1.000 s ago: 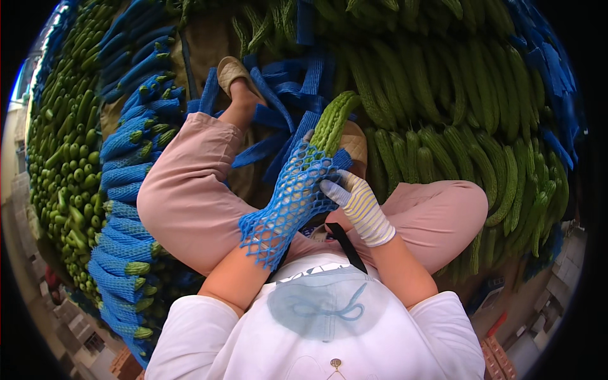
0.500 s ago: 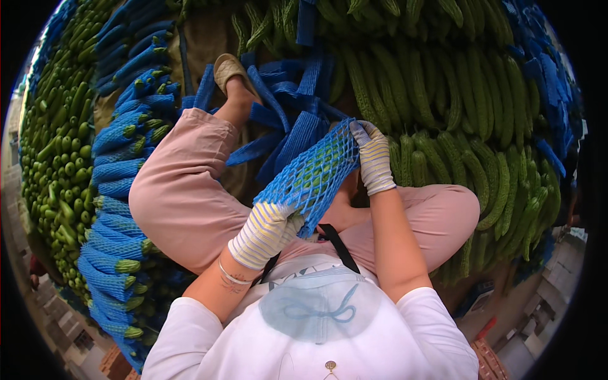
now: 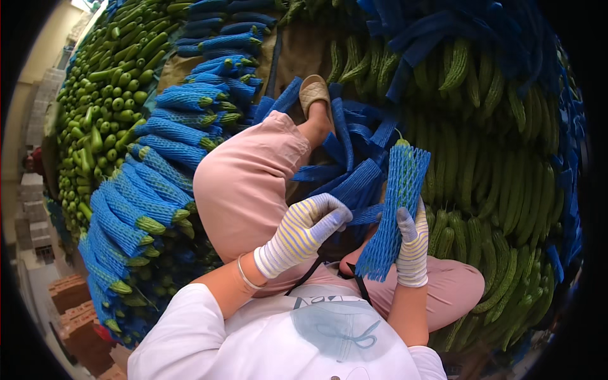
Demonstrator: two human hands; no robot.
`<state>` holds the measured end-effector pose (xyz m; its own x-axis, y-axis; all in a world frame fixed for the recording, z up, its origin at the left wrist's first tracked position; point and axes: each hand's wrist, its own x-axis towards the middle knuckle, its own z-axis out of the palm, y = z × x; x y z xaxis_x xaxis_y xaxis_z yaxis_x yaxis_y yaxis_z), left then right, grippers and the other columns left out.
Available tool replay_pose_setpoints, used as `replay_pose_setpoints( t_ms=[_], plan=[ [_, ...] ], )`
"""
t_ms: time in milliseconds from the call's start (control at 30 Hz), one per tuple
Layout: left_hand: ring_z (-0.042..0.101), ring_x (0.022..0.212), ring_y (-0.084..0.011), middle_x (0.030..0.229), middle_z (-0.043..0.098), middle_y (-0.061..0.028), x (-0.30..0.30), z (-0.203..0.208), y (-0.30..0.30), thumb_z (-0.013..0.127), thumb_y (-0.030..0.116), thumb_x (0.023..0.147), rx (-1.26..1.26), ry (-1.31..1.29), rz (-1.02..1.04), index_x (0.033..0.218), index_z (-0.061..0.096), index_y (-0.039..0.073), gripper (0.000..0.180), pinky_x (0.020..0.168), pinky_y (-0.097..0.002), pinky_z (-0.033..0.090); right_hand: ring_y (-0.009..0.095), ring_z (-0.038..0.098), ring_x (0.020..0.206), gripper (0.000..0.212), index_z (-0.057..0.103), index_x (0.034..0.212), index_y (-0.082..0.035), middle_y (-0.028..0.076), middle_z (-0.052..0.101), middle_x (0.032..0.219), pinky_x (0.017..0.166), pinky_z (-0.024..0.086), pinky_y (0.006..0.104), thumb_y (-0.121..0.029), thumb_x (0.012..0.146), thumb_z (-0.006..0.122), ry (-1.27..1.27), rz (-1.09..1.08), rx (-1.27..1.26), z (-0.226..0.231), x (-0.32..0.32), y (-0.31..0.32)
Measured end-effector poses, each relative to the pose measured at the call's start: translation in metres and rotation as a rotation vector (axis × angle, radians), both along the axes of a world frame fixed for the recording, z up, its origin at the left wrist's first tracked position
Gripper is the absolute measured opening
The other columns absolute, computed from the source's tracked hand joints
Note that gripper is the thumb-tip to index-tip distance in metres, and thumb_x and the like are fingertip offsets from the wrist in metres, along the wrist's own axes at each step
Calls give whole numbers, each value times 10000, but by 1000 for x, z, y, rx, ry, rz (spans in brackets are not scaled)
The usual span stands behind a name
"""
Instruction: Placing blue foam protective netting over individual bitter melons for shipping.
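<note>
My right hand [image 3: 413,244], in a striped knit glove, grips a blue mesh sleeve [image 3: 400,196] standing nearly upright. Inside the sleeve is a bitter melon [image 3: 403,143], its stem end showing at the top. The lower part of the sleeve hangs loose and flares. To the left, my left hand [image 3: 304,231], gloved alike, is apart from the sleeve with fingers curled and thumb against them; I see nothing in it. Just past its fingertips lies a blue strip [image 3: 368,214]. Loose blue sleeves [image 3: 354,187] are heaped beyond, by my slippered foot [image 3: 315,94].
Bitter melons in sleeves [image 3: 168,149] lie in a long row on the left. Farther left is a pile of smooth green vegetables [image 3: 114,120]. Bare bitter melons [image 3: 468,171] lie in rows on the right, with more blue sleeves [image 3: 468,25] at the far right. Bricks [image 3: 79,323] stand lower left.
My left hand has let go of the sleeve and moved away from it. The sleeve has swung from slanting to nearly upright in my right hand. The whole view has shifted left.
</note>
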<state>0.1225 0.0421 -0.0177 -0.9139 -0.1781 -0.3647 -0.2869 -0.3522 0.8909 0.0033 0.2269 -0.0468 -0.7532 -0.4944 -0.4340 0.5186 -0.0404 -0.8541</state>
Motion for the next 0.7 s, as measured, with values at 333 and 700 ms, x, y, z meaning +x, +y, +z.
replay_pose_setpoints(
  t_ms=[333,700],
  plan=[
    [638,780,-221,887,632,-121,-22,47,-154,659,331,830,297,301,790,1066,544,41,392,717,-350,552,237,504,1133,730,376,1349,-5,147,464,1304,944,393,358,-450,822,615,535,129,-142,69,-10,-47],
    [260,1323,-411,1452,268,-179,77,-102,-396,534,302,811,-1410,-1143,487,1446,153,358,743,1085,-490,214,196,566,980,478,452,1260,26,148,554,1152,867,446,285,-177,855,606,332,165,371,-47,-27,17]
  ],
)
